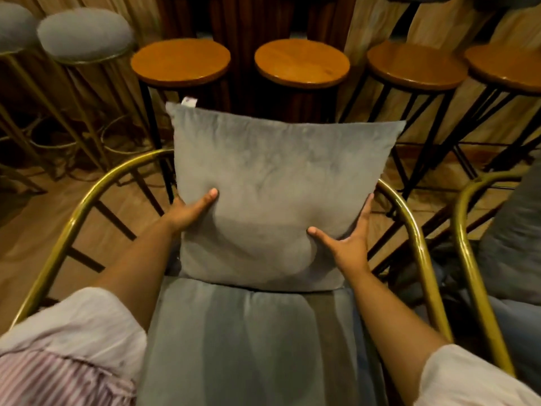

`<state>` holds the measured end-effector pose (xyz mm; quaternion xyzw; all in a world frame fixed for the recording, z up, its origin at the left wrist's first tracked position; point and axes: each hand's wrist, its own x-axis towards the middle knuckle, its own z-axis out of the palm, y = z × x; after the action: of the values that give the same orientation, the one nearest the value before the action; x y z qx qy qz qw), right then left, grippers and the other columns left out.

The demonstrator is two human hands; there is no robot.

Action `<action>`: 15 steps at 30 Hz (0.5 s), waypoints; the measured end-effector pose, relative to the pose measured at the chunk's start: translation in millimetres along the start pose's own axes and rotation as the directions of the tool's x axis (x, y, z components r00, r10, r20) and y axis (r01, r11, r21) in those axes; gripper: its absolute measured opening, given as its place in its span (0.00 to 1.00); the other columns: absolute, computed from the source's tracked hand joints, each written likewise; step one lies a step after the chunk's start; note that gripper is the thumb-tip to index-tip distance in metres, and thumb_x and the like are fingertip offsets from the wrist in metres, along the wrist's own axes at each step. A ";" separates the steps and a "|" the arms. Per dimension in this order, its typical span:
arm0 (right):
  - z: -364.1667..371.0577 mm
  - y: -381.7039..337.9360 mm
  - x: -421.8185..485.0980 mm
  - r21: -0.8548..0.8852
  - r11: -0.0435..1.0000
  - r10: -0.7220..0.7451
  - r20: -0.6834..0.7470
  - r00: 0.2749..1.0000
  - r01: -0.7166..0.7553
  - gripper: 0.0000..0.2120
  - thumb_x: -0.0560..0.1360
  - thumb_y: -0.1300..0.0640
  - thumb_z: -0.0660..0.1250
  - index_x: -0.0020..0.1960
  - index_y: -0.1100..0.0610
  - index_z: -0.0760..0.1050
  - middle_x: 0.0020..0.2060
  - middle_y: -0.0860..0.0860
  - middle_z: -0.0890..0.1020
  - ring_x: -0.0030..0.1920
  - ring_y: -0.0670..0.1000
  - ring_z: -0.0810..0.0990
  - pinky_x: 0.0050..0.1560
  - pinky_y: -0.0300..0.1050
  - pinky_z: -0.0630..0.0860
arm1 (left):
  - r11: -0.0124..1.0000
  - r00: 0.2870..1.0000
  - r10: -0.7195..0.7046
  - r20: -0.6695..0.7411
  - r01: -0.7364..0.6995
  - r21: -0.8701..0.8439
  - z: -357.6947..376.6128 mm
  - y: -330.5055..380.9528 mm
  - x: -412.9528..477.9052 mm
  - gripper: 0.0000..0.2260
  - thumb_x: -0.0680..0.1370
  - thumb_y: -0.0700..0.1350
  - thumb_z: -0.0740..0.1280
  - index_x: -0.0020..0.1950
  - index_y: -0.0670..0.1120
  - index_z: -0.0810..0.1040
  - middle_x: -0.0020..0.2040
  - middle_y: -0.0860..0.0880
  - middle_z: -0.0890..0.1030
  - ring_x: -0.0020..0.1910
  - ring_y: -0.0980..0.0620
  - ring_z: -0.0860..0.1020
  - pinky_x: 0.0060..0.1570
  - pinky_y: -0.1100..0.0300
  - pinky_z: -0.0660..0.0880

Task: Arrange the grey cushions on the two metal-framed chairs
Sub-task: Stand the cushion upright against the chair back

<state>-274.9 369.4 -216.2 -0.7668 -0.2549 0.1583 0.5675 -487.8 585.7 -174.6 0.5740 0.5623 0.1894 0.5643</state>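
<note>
A square grey cushion stands upright at the back of the near chair's grey padded seat. The chair's curved gold metal frame arcs around both sides. My left hand grips the cushion's left edge with the thumb pressed into its front. My right hand holds the lower right edge, thumb on the front and fingers along the side. At the far right, the second chair's gold frame shows, with another grey cushion resting on it, partly cut off.
Several round wooden stools on black legs stand close behind the chair. Two grey padded stools with gold legs are at the back left. Curtains hang behind them. The wooden floor shows on the left.
</note>
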 end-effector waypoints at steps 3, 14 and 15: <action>8.0 1.9 -1.0 -0.026 0.999 -0.029 0.007 1.000 0.029 0.64 0.55 0.42 0.78 0.78 0.46 0.39 0.76 0.54 0.56 0.76 0.55 0.57 0.71 0.46 0.57 | 0.998 0.998 0.006 -0.061 -0.009 -0.059 1.0 -17.7 7.5 0.49 0.65 0.65 0.71 0.78 0.50 0.49 0.77 0.46 0.61 0.74 0.40 0.62 0.72 0.44 0.62; 14.7 10.4 10.1 -0.134 0.986 0.106 0.048 0.993 -0.098 0.59 0.66 0.52 0.78 0.77 0.48 0.35 0.76 0.62 0.54 0.75 0.62 0.57 0.71 0.52 0.60 | 0.997 0.992 0.029 -0.125 -0.020 0.070 7.4 -27.5 23.6 0.47 0.69 0.59 0.72 0.78 0.49 0.49 0.78 0.45 0.59 0.74 0.40 0.62 0.72 0.47 0.62; 14.4 11.0 11.7 -0.144 0.984 0.115 0.057 0.992 -0.106 0.59 0.66 0.51 0.77 0.77 0.48 0.34 0.75 0.62 0.54 0.75 0.62 0.57 0.71 0.52 0.60 | 0.997 0.992 0.022 -0.125 -0.013 0.070 6.8 -27.0 21.9 0.47 0.68 0.60 0.72 0.78 0.50 0.49 0.78 0.45 0.59 0.74 0.40 0.63 0.72 0.47 0.63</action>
<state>-270.6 384.9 -230.6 -0.8122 -0.2407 0.1961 0.4938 -487.2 594.3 -209.0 0.5850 0.5978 0.2104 0.5061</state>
